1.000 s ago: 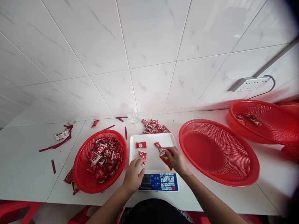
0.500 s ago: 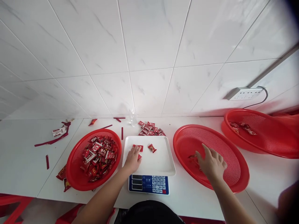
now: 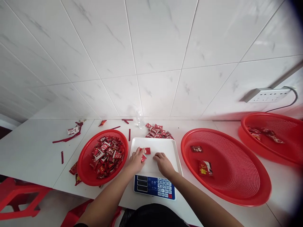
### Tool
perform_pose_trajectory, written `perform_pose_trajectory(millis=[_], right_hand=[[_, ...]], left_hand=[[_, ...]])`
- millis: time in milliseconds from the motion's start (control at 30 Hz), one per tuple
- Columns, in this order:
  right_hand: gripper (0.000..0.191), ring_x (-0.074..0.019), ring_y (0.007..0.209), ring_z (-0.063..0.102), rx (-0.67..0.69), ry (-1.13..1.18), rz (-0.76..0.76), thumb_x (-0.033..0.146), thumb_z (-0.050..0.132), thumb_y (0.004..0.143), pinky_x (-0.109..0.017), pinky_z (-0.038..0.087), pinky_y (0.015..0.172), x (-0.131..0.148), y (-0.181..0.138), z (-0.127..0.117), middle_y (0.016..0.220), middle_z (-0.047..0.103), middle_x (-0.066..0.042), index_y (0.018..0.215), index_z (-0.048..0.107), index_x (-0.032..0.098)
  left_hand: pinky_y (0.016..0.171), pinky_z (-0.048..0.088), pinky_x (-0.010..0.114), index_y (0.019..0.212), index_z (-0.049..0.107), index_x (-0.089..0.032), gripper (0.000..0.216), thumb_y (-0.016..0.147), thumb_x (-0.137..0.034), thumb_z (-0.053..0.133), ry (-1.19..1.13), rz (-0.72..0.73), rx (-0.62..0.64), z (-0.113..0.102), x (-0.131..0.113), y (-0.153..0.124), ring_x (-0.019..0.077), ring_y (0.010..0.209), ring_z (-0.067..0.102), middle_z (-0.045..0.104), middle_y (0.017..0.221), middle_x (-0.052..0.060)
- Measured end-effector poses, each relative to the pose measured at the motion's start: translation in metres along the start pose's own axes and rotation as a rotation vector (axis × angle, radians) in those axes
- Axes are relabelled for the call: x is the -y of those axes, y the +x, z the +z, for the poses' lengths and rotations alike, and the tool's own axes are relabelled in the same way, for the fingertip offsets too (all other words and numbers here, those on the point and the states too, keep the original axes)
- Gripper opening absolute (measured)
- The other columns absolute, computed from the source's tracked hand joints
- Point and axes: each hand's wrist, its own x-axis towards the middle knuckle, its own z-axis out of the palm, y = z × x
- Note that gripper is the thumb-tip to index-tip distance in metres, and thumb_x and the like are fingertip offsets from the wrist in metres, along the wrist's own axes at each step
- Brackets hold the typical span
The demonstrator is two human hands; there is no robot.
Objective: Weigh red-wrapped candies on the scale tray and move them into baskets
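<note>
My left hand (image 3: pixel 135 162) is over the left side of the white scale tray (image 3: pixel 151 171), its fingers bent around a small red candy packet (image 3: pixel 143 158). Another red packet (image 3: pixel 147 150) lies just beyond those fingertips. My right hand (image 3: pixel 164 164) is low over the middle of the same tray with its fingers curled in; whatever they hold is hidden. Below the tray shows the scale's blue keypad panel (image 3: pixel 155 186). To the right, a red basket (image 3: pixel 239 157) contains a dark red packet (image 3: pixel 196 148) and a larger red-and-yellow packet (image 3: pixel 205 168).
At left stands a red basket (image 3: pixel 81 160) heaped with wrapped candies (image 3: pixel 109 154). A pile of red packets (image 3: pixel 158 131) lies behind the tray, beside a clear plastic item (image 3: pixel 140 120). Another red basket (image 3: pixel 246 138) is at far right, below a wall socket strip (image 3: pixel 267 95).
My right hand has come left from the right basket to the tray, uncovering the packets in that basket. The single candy on the tray is out of sight. The view has shifted slightly.
</note>
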Motion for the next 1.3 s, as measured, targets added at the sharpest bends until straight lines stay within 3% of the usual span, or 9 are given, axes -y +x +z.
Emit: perform_pose_trajectory(millis=[200, 400, 533, 700, 833, 933, 1033, 1200, 1300], right_hand=[[0.031, -0.0222, 0.100, 0.057, -0.002, 0.342, 0.172, 0.014, 0.039, 0.082, -0.040, 0.045, 0.090, 0.007, -0.024, -0.001, 0.105, 0.064, -0.008, 0.098, 0.065, 0.020], [0.027, -0.0197, 0.088, 0.063, 0.024, 0.797, 0.439, 0.033, 0.049, 0.082, -0.035, 0.052, 0.076, 0.014, -0.034, 0.006, 0.094, 0.067, -0.007, 0.102, 0.061, 0.018], [0.040, -0.0194, 0.090, 0.063, 0.012, 1.078, 0.505, 0.047, 0.062, 0.075, -0.034, 0.049, 0.083, 0.024, -0.041, 0.008, 0.096, 0.066, -0.008, 0.102, 0.060, 0.018], [0.047, -0.0207, 0.097, 0.060, 0.009, 1.361, 0.497, 0.060, 0.059, 0.074, -0.034, 0.047, 0.085, 0.038, -0.044, 0.007, 0.102, 0.066, -0.007, 0.101, 0.061, 0.021], [0.044, -0.0206, 0.094, 0.060, -0.001, 1.458, 0.530, 0.056, 0.067, 0.070, -0.033, 0.047, 0.083, 0.043, -0.044, 0.012, 0.098, 0.066, -0.005, 0.096, 0.062, 0.021], [0.039, -0.0191, 0.100, 0.058, -0.057, 1.488, 0.563, 0.050, 0.070, 0.069, -0.031, 0.045, 0.088, 0.042, -0.046, 0.015, 0.103, 0.065, -0.002, 0.096, 0.061, 0.024], [0.035, -0.0186, 0.101, 0.058, -0.079, 1.514, 0.585, 0.048, 0.070, 0.070, -0.031, 0.045, 0.089, 0.041, -0.048, 0.014, 0.102, 0.065, -0.001, 0.096, 0.060, 0.026], [0.039, -0.0192, 0.097, 0.060, -0.037, 1.540, 0.571, 0.048, 0.068, 0.072, -0.033, 0.046, 0.087, 0.046, -0.046, 0.010, 0.101, 0.066, -0.003, 0.102, 0.059, 0.025], [0.041, -0.0184, 0.089, 0.062, -0.007, 1.532, 0.565, 0.050, 0.068, 0.072, -0.033, 0.047, 0.083, 0.051, -0.045, 0.006, 0.093, 0.066, -0.002, 0.102, 0.059, 0.024]], left_hand=[[0.093, 0.040, 0.038, 0.136, 0.035, -0.024, 0.060, 0.079, -0.018, 0.051, -0.032, 0.026, -0.014, -0.003, -0.010, 0.015, 0.0292, 0.116, 0.046, 0.046, 0.131, 0.010], [0.078, 0.046, 0.035, 0.119, 0.046, -0.018, 0.044, 0.076, -0.014, 0.055, -0.123, -0.060, -0.014, 0.001, -0.011, 0.023, 0.0272, 0.099, 0.058, 0.050, 0.118, 0.013], [0.072, 0.046, 0.032, 0.110, 0.046, -0.017, 0.037, 0.075, -0.015, 0.058, -0.284, -0.108, -0.040, 0.009, -0.013, 0.011, 0.0238, 0.089, 0.062, 0.058, 0.108, 0.012], [0.066, 0.047, 0.023, 0.107, 0.045, -0.022, 0.032, 0.078, -0.013, 0.053, -0.561, -0.025, -0.062, 0.021, -0.033, -0.020, 0.0148, 0.078, 0.064, 0.066, 0.088, 0.001], [0.079, 0.046, 0.027, 0.114, 0.046, -0.021, 0.040, 0.075, -0.014, 0.057, -0.665, -0.048, -0.129, 0.025, -0.039, -0.026, 0.0182, 0.095, 0.061, 0.061, 0.106, 0.005], [0.093, 0.039, 0.033, 0.125, 0.039, -0.018, 0.056, 0.073, -0.014, 0.060, -0.704, -0.156, -0.195, 0.025, -0.028, -0.021, 0.0242, 0.115, 0.050, 0.046, 0.128, 0.014], [0.098, 0.035, 0.036, 0.125, 0.041, -0.015, 0.061, 0.069, -0.013, 0.065, -0.767, -0.215, -0.172, 0.024, -0.018, -0.016, 0.0271, 0.122, 0.043, 0.042, 0.133, 0.016], [0.083, 0.045, 0.033, 0.114, 0.050, -0.015, 0.048, 0.069, -0.017, 0.066, -0.964, -0.224, 0.008, 0.023, -0.026, -0.016, 0.0236, 0.099, 0.059, 0.059, 0.110, 0.012], [0.072, 0.049, 0.031, 0.104, 0.053, -0.015, 0.033, 0.076, -0.029, 0.062, -1.102, -0.231, 0.117, 0.022, -0.036, -0.022, 0.0195, 0.081, 0.062, 0.063, 0.093, 0.008]])
